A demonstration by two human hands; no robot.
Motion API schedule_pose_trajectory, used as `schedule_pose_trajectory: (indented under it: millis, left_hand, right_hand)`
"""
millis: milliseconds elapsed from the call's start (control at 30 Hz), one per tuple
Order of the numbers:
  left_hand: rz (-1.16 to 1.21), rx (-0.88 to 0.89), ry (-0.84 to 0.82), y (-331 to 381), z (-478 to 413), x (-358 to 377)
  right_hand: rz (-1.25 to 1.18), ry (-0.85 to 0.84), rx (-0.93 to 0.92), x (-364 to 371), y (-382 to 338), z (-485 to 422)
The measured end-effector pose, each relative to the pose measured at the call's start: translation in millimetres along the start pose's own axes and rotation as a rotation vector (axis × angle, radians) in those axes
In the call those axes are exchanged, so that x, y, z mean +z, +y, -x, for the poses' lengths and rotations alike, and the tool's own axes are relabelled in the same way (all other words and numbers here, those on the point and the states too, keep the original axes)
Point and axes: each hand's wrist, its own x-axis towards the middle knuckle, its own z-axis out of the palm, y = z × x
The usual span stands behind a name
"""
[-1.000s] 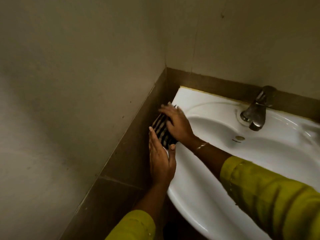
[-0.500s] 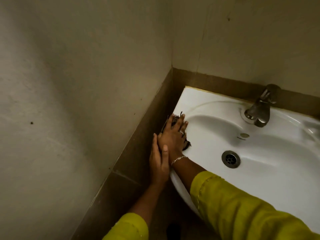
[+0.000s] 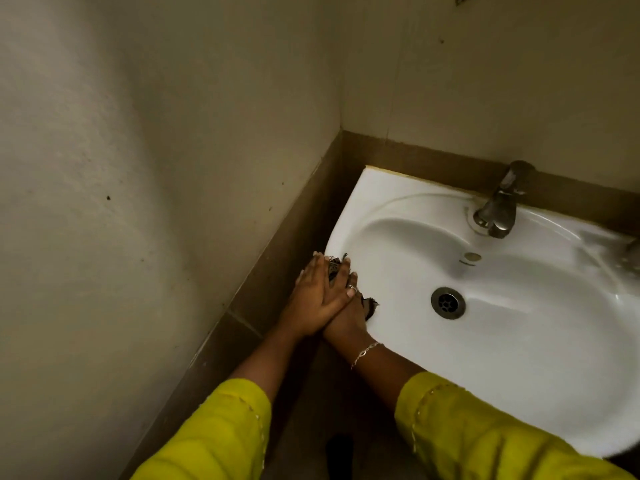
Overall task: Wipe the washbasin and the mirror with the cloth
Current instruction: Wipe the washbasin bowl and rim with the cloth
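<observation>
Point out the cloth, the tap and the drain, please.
cloth (image 3: 371, 307): head view, frayed dark corner that shows.
tap (image 3: 498, 211): head view, middle of the spout.
drain (image 3: 447, 302): head view, centre of the grate.

Left wall (image 3: 138, 168) and rear wall (image 3: 485, 81), beige, meet in a corner; small dark specks on both. A brown tile band (image 3: 433, 157) runs along their base. Floor (image 3: 311, 403) dark, lighting dim.

The cloth (image 3: 370, 305) lies almost wholly hidden under the left hand (image 3: 313, 299), which also covers half of the right hand (image 3: 346, 322). Only dark frayed scraps show at their far end and just right of them. Well to their right, the picture's edge cuts off the washbasin (image 3: 519, 358).
</observation>
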Motion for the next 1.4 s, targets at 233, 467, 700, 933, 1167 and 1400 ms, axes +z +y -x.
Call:
schedule_pose_trajectory:
  millis: [233, 467, 700, 933, 1167, 1400]
  left_hand:
    - [-0.337, 0.086, -0.049, 6, 27, 14]
    - [-0.465, 0.141, -0.069, 25, 53, 44]
    - [-0.447, 0.188, -0.16, 54, 73, 81]
    - [-0.413, 0.211, -0.223, 88, 83, 114]
    - [-0.336, 0.254, -0.213, 128, 89, 159]
    - [-0.263, 0.261, -0.191, 174, 87, 211]
  right_hand:
    - [0.119, -0.055, -0.154, 5, 24, 50]
    - [0.332, 0.068, -0.286, -10, 58, 99]
    - [0.523, 0.05, -0.43, -16, 103, 139]
    - [0.716, 0.18, -0.498, -32, 146, 163]
    - [0.708, 0.265, -0.652, -55, 202, 179]
    - [0.715, 0.316, -0.819, -80, 274, 182]
